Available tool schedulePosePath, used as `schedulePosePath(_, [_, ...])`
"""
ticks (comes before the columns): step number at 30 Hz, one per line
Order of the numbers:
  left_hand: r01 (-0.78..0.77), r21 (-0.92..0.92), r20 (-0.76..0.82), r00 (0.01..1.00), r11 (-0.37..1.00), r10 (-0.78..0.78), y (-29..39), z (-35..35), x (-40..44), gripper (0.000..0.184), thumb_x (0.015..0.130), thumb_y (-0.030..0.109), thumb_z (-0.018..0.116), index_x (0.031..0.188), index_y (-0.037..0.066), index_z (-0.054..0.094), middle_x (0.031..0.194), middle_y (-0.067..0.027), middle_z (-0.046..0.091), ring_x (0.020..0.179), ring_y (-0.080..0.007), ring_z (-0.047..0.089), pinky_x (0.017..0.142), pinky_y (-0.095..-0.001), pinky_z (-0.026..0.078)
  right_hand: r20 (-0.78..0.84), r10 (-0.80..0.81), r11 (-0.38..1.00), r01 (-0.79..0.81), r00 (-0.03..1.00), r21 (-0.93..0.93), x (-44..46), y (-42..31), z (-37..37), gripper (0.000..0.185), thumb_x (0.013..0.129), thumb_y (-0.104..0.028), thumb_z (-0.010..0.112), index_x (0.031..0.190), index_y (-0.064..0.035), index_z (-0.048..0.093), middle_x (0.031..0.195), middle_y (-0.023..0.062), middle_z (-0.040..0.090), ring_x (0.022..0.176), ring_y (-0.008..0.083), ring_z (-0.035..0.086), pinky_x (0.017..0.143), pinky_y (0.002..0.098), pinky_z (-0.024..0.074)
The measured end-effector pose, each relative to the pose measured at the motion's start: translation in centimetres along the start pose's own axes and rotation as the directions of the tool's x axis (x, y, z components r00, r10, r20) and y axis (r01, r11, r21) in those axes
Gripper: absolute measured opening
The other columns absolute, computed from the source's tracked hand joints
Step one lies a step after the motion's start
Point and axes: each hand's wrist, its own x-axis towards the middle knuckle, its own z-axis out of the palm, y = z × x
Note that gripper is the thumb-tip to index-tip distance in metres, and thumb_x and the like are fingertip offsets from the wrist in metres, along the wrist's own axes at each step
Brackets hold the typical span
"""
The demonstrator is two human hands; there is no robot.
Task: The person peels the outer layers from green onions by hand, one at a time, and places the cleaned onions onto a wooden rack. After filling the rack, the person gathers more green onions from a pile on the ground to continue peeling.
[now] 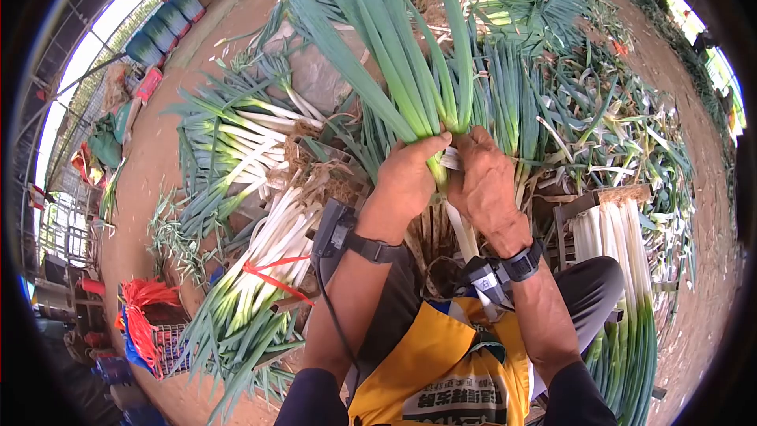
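Note:
Both of my hands are closed around a large green onion (394, 71) in the middle of the view. My left hand (406, 177) grips it from the left, thumb across the stalk where the leaves fork. My right hand (482, 181) holds the same place from the right, fingers curled. Its broad green leaves fan up and away from me, and the white shank runs down between my wrists. To the left of my left forearm lies a pile of white-stemmed green onions (272, 229) with a red tie (276, 268) across it.
More trimmed onions (236, 138) lie farther left. At right, a neat row of onions (619, 244) rests in a metal rack (579, 205). Stripped leaves (607, 118) heap behind it. Red ties (146, 312) hang over a crate (169, 347); tied bundles (162, 31) stand far left.

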Motion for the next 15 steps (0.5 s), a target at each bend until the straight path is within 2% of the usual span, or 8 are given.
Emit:
schedulePosePath(2, [-0.016,-0.008,0.035,0.999,1.000,0.016,0.1,0.2,0.0,0.037,0.081,0.004,0.073,0.117,0.005,0.063,0.111,-0.0043,0.065,0.105,-0.0175,0.059,0.094,-0.0319,0.043,-0.028,-0.021,0.999,0.023,0.999,0.045,0.0,0.7,-0.5,0.033,0.074,0.005,0.061,0.107,0.0011,0.061,0.093,0.0213,0.059,0.085,0.0423,0.060,0.073,0.0472,0.0492])
schedulePosePath(4, [0.016,0.013,0.067,0.998,1.000,-0.017,0.2,-0.3,0.3,0.042,0.083,-0.002,0.066,0.123,0.005,0.059,0.115,-0.0046,0.063,0.109,-0.0194,0.058,0.095,-0.0362,0.044,-0.102,-0.070,0.992,0.080,0.992,0.098,-0.4,1.9,-0.5,0.032,0.076,0.005,0.060,0.108,0.0016,0.060,0.095,0.0223,0.060,0.088,0.0431,0.059,0.076,0.0473,0.0483])
schedulePosePath(5, [0.034,0.024,0.083,0.996,0.999,-0.036,0.2,-0.6,0.5,0.044,0.084,-0.005,0.062,0.126,0.006,0.058,0.117,-0.0048,0.062,0.111,-0.0204,0.057,0.096,-0.0383,0.045,-0.155,-0.097,0.988,0.113,0.983,0.100,-0.6,3.0,0.0,0.023,0.083,0.002,0.059,0.106,0.0025,0.058,0.091,0.0186,0.059,0.084,0.0365,0.059,0.075,0.0429,0.0474])
schedulePosePath(8, [0.170,-0.150,0.218,0.967,0.974,-0.135,1.0,0.0,0.4,0.047,0.085,-0.005,0.059,0.130,0.006,0.054,0.119,-0.0084,0.062,0.113,-0.0239,0.057,0.096,-0.0408,0.045,0.047,0.126,0.926,-0.134,0.991,0.353,-0.7,2.3,-1.9,0.024,0.083,0.003,0.059,0.107,0.0017,0.059,0.094,0.0244,0.058,0.089,0.0418,0.058,0.078,0.0431,0.0471])
schedulePosePath(9, [0.168,-0.182,0.280,0.953,0.969,-0.112,1.1,-0.1,0.9,0.044,0.088,-0.002,0.059,0.131,0.005,0.052,0.120,-0.0115,0.062,0.115,-0.0272,0.057,0.096,-0.0440,0.046,0.044,0.123,0.930,-0.131,0.991,0.344,-1.0,2.0,-2.4,0.017,0.090,0.001,0.056,0.107,0.0009,0.058,0.086,0.0168,0.060,0.074,0.0284,0.058,0.070,0.0365,0.0459])
schedulePosePath(12, [0.110,-0.168,0.258,0.964,0.980,-0.064,1.0,0.1,0.6,0.035,0.090,0.002,0.061,0.125,0.004,0.055,0.118,-0.0141,0.062,0.113,-0.0288,0.060,0.094,-0.0454,0.049,0.268,0.341,0.712,-0.434,0.901,0.552,-2.0,0.9,-3.9,0.012,0.095,-0.004,0.054,0.106,-0.0014,0.058,0.077,0.0070,0.060,0.062,0.0136,0.050,0.059,0.0304,0.0417])
schedulePosePath(13, [0.083,-0.121,0.231,0.971,0.989,-0.054,1.0,0.1,0.4,0.028,0.091,0.003,0.062,0.119,0.002,0.058,0.115,-0.0148,0.064,0.109,-0.0301,0.062,0.091,-0.0461,0.052,0.227,0.276,0.695,-0.357,0.934,0.624,-2.4,1.1,-3.5,0.011,0.099,-0.008,0.050,0.106,-0.0027,0.057,0.073,-0.0005,0.058,0.057,0.0044,0.042,0.052,0.0253,0.0356])
schedulePosePath(15, [0.116,-0.151,0.121,0.988,0.982,-0.098,1.2,0.2,0.0,0.028,0.089,-0.001,0.063,0.117,0.002,0.058,0.112,-0.0151,0.064,0.106,-0.0313,0.063,0.088,-0.0464,0.053,0.278,0.308,0.571,-0.411,0.910,0.711,-3.0,-0.2,-4.2,0.011,0.100,-0.009,0.049,0.107,-0.0029,0.055,0.074,-0.0005,0.057,0.057,0.0049,0.042,0.053,0.0242,0.0353])
